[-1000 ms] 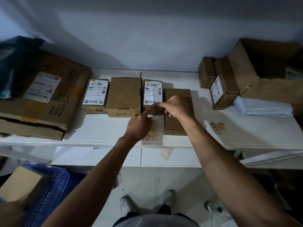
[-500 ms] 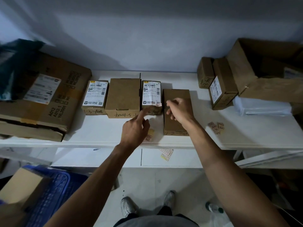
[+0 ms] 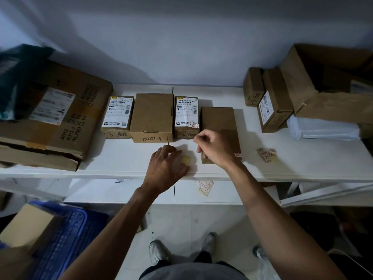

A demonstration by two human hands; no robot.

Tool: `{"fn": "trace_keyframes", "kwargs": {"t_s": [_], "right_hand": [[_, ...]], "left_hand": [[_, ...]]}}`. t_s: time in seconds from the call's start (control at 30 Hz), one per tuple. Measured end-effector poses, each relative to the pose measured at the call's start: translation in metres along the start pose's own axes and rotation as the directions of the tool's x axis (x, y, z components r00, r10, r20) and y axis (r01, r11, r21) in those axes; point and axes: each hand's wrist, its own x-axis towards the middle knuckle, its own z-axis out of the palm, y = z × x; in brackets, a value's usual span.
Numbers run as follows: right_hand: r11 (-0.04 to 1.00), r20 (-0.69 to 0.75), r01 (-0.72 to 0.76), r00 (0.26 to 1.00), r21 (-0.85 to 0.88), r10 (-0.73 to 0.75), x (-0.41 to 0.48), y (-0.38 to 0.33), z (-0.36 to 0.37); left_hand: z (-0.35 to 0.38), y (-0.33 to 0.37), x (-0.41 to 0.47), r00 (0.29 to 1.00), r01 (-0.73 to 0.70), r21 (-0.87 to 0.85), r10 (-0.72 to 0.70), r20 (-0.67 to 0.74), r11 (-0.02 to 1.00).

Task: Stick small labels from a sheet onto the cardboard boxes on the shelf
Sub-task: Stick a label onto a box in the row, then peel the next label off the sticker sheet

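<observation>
four small brown cardboard boxes (image 3: 151,117) stand in a row mid-way along the flat white shelf (image 3: 121,158), a large flat brown carton (image 3: 60,122) to their left. loose small paper labels (image 3: 266,154) lie right of them, before two more small boxes (image 3: 274,110) and an open brown carton (image 3: 331,83).

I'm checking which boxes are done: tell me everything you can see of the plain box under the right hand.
The plain brown cardboard box lies flat on the white shelf, long side running front to back, closed, just right of a box with a shipping label. A small red-and-white label sits at its front right corner. The right hand covers its front left part.
</observation>
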Motion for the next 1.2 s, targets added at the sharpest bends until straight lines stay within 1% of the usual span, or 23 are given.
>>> {"fn": "trace_keyframes", "kwargs": {"t_s": [0.17, 0.3, 0.47, 0.67, 0.9, 1.03, 1.13, 1.2], "right_hand": [[1.0, 0.033, -0.016, 0.999, 0.014, 0.015, -0.004, 0.0, 0.004], [1.0, 0.028, -0.011, 1.0, 0.008, 0.011, -0.007, 0.002, 0.006], [0.999, 0.014, 0.004, 1.0, -0.047, -0.004, -0.012, 0.001, 0.012], [0.995, 0.022, 0.019, 1.0, -0.099, -0.017, -0.021, -0.001, 0.015], [0.994, -0.009, 0.04, 0.999, -0.103, -0.041, -0.033, 0.001, 0.02], [0.991, 0.003, 0.032, 0.999, -0.13, -0.032, -0.037, 0.005, 0.024], [0.992, 0.021, 0.043, 0.999, -0.123, -0.041, -0.041, 0.004, 0.027], [0.987, 0.008, 0.057, 0.998, -0.15, -0.056, -0.045, 0.005, 0.029]], "left_hand": [[-0.001, 0.001, -0.001, 0.999, 0.031, -0.045, -0.03, 0.013, 0.999], [-0.003, 0.002, -0.002, 0.998, 0.044, -0.061, -0.041, 0.052, 0.997], [-0.005, 0.006, -0.001, 0.991, 0.045, -0.064, -0.036, 0.131, 0.997], [-0.007, 0.007, -0.004, 0.985, 0.056, -0.079, -0.042, 0.168, 0.995], [-0.013, 0.015, -0.008, 0.989, 0.077, -0.115, -0.061, 0.133, 0.99], [-0.011, 0.016, -0.011, 0.99, 0.098, -0.127, -0.084, 0.11, 0.987], [-0.01, 0.019, -0.015, 0.993, 0.113, -0.144, -0.105, 0.062, 0.983], [-0.008, 0.021, -0.017, 0.994, 0.106, -0.149, -0.103, 0.028, 0.983]]}}
